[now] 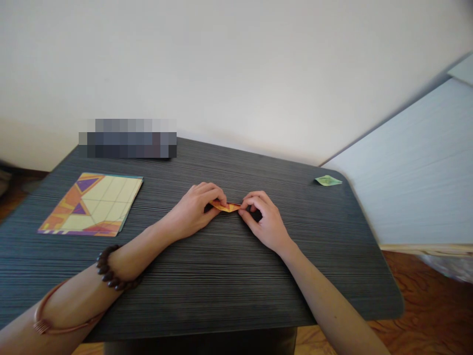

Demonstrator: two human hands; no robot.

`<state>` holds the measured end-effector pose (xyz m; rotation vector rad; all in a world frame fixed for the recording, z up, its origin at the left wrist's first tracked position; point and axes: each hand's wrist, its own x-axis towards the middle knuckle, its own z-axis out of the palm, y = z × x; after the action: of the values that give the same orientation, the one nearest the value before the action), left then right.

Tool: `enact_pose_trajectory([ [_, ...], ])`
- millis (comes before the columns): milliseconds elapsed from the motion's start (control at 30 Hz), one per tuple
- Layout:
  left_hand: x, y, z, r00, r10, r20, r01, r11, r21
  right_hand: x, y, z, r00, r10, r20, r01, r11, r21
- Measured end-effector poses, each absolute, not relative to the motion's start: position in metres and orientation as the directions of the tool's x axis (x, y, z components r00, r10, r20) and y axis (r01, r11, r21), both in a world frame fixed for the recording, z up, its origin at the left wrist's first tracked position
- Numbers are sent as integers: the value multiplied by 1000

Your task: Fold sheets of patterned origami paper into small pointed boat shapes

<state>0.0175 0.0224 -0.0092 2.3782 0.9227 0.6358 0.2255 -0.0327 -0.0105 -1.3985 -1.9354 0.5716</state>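
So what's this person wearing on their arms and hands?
No sleeves or gloves. Behind the left hand sits a dark brown bead bracelet, and higher up that forearm a thin copper-coloured bangle. The right hand and arm wear nothing.

Both hands pinching a folded orange paper on dark table.

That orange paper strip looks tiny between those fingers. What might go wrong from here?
The orange paper strip is pinched at its ends by the left hand and the right hand; pulling outward might tear it or skew a crease. The green folded piece lies near the far right corner of the table, so a nudge or draught could perhaps send it off the edge.
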Motion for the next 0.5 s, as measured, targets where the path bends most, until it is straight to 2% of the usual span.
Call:
enact_pose_trajectory([
  [500, 17, 22, -2, 577, 799, 169, 452, -484, 749, 224, -34, -10, -200, 939, 280, 652, 341, -677],
])
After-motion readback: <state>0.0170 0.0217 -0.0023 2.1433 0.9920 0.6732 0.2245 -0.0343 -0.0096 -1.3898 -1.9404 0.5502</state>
